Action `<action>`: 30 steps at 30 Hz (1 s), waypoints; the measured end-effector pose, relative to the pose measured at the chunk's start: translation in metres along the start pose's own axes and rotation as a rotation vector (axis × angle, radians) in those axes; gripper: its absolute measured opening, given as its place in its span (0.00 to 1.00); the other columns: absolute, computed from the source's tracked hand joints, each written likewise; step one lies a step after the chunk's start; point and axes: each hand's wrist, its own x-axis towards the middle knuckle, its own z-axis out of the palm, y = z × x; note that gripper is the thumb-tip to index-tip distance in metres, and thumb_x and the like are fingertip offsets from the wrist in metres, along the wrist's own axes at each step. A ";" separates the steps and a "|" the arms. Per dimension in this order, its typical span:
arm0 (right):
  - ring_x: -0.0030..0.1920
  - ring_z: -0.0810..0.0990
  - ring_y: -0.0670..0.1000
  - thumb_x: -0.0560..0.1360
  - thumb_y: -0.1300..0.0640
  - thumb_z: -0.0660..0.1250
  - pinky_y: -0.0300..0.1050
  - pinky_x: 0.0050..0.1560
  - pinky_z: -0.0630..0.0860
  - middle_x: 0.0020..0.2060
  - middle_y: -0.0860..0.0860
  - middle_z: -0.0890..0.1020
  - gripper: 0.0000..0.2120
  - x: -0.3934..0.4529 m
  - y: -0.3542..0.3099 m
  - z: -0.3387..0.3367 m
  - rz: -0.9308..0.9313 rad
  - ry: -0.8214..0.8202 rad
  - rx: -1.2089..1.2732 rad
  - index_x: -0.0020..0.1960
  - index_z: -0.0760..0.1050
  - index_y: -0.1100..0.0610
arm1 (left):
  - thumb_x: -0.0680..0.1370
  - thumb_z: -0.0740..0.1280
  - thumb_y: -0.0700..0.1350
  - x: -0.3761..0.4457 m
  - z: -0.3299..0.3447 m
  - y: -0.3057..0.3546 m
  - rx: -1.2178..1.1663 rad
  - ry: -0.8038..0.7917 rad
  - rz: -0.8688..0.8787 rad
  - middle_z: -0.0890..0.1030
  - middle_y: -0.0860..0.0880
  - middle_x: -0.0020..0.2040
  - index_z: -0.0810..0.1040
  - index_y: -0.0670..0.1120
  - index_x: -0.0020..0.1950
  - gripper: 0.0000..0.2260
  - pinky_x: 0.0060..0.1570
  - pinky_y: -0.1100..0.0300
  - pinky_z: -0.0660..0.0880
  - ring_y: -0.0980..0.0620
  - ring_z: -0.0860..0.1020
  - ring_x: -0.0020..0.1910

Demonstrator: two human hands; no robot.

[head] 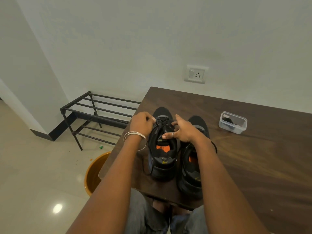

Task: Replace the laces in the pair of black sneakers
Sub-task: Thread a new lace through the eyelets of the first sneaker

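1. Head view: a dark brown wooden table (pixel 253 157) with a smooth, grained top carries two black fabric sneakers with orange insoles. They stand side by side, toes pointing to 12 o'clock.
2. The left black sneaker (pixel 162 157) has a thin black lace (pixel 161 123) crossing its upper eyelets; one loose end hangs down at its 8 o'clock side onto the table.
3. The right black sneaker (pixel 192 169) stands just beside it at 3 o'clock, partly hidden under the forearm.
4. The left hand (pixel 141 123), with silver metal bangles (pixel 135 137) at the wrist, has its fingers curled and pinches the lace.
5. The right hand (pixel 183 130) wears a ring; its fingers are spread and mostly straight above the tongue, and the fingertips touch the lace.
6. At 2 o'clock from the sneakers, well apart, stands a clear rectangular plastic box (pixel 233 123) containing something dark.
7. On the glossy tiled floor at 9 o'clock stand a black metal bar rack (pixel 94 114) and a round orange plastic bucket (pixel 94 173).
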 end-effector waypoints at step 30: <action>0.70 0.70 0.58 0.67 0.45 0.78 0.52 0.66 0.71 0.70 0.56 0.71 0.52 0.005 0.000 -0.003 0.020 0.004 -0.058 0.79 0.52 0.60 | 0.73 0.73 0.43 -0.014 -0.014 -0.003 0.060 -0.231 -0.339 0.83 0.46 0.42 0.85 0.41 0.43 0.05 0.48 0.56 0.78 0.50 0.80 0.42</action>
